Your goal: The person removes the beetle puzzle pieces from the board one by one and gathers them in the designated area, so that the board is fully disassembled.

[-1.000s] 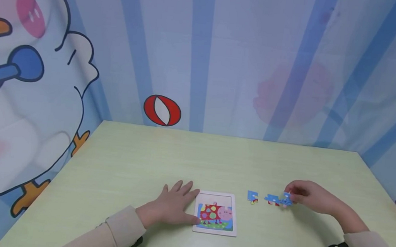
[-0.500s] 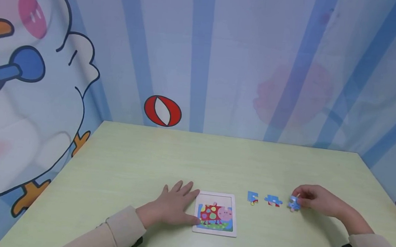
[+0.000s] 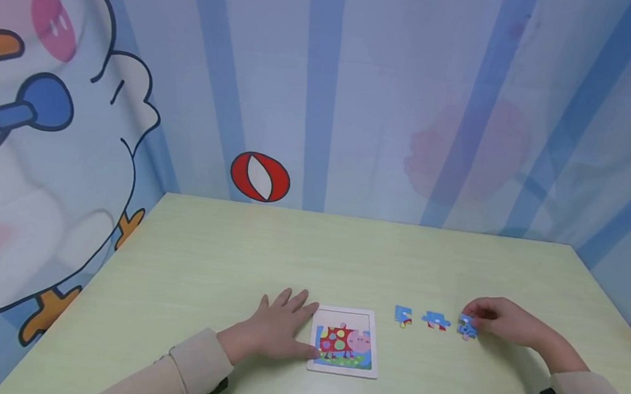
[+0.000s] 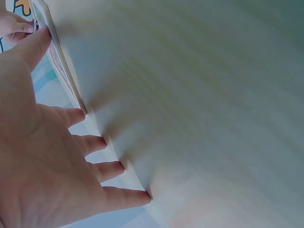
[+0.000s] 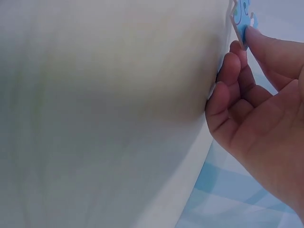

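My left hand (image 3: 274,327) lies with spread, straight fingers at the left side of a white-rimmed puzzle board (image 3: 345,317); its thumb and index finger touch the board's edge. Across the board's lower part runs a picture of a pink pig's head and a red spotted body; the upper strip is bare. To the right, my right hand (image 3: 508,323) pinches a blue puzzle piece (image 3: 467,328) between thumb and fingers. In the right wrist view this piece (image 5: 242,21) stands tilted at the thumb tip, partly out of frame.
Two loose puzzle pieces lie between the board and my right hand: a blue corner-like piece (image 3: 403,315) and a blue-and-red piece (image 3: 436,320). The pale table (image 3: 289,250) ends at a cartoon-printed curtain (image 3: 367,102) behind.
The pinched puzzle piece moved right, from beside the blue-and-red piece to a small gap away, and has turned slightly. My left hand and the board stayed put.
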A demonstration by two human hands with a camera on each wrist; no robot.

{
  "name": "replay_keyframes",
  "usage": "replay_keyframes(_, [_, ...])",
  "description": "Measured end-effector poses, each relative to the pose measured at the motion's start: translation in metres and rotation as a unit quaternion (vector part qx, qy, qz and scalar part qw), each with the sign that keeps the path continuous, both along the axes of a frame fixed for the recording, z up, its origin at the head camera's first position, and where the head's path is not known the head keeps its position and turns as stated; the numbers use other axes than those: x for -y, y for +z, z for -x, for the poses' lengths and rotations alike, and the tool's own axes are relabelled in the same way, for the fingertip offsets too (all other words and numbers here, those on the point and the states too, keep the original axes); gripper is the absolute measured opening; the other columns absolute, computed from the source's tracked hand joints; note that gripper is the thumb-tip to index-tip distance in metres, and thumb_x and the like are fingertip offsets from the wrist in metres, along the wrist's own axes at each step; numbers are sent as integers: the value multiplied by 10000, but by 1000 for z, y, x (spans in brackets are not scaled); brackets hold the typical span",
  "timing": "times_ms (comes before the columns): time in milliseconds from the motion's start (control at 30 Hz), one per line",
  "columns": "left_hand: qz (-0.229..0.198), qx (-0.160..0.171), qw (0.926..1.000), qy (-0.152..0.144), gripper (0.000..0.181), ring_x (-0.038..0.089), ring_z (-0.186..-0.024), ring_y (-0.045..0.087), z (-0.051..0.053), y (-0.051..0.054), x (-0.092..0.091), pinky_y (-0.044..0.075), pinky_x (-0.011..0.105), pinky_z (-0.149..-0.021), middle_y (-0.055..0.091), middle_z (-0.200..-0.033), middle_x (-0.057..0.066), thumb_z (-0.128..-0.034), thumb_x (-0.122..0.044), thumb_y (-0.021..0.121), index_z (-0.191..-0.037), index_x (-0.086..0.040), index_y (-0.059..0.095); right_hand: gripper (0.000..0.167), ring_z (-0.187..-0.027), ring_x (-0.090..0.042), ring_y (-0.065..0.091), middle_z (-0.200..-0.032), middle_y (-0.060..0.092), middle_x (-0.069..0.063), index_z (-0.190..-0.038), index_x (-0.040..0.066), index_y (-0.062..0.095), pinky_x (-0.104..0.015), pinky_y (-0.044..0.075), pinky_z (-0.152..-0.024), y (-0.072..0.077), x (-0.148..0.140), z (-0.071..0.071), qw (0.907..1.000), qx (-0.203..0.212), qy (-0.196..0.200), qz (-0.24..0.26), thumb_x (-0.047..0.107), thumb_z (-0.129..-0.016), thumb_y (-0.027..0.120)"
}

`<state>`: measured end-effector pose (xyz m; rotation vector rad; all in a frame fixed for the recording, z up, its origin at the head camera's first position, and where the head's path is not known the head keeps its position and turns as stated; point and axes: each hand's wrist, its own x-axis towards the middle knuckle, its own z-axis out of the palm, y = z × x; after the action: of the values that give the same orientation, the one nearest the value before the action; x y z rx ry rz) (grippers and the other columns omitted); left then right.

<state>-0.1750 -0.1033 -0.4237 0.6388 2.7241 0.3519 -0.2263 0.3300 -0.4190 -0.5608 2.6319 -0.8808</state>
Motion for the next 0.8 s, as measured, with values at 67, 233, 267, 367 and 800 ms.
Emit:
replay_keyframes(67, [14,-15,10000,-1,869,406,-1458,127,0,0,0,136,697,-1085,202,-1598,108,-842,-658,570,-1514,-165,327,171,-808,-58,501,-968,630,-42,-1067,-38,648,-236,454,-687,-1,0,0,10000,-13,-23,-27,49,-936,583])
replay_keyframes(233, [48,-20,10000,-2,871,405,-1458,127,0,0,0,138,696,-1086,199,-1599,108,-842,-663,566,-1516,-167,323,175,-787,-44,477,-953,613,-29,-1074,-29,650,-231,442,-677,-3,0,1,9999,-80,45,-42,50,-935,579])
replay_keyframes(267, [50,-18,10000,-1,870,404,-1458,127,0,0,0,139,695,-1086,199,-1599,108,-842,-662,566,-1516,-167,323,174,-784,-42,472,-949,609,-23,-1074,-22,652,-229,439,-676,-3,0,2,9999,-99,43,-64,53,-935,580])
replay_keyframes(367, [47,-21,10000,4,868,402,-1459,126,0,0,-1,138,694,-1087,200,-1599,108,-843,-659,568,-1516,-168,324,177,-785,-43,467,-946,607,-18,-1078,-14,654,-231,436,-679,-4,1,2,9998,-139,37,-140,64,-936,582])
replay_keyframes(800, [46,-58,10000,17,867,399,-1461,123,1,-5,0,131,695,-1088,200,-1600,101,-841,-662,564,-1516,-174,324,181,-731,-34,425,-883,565,-1,-1088,-8,648,-226,396,-635,-6,-1,3,9999,-84,113,-37,86,-950,579])
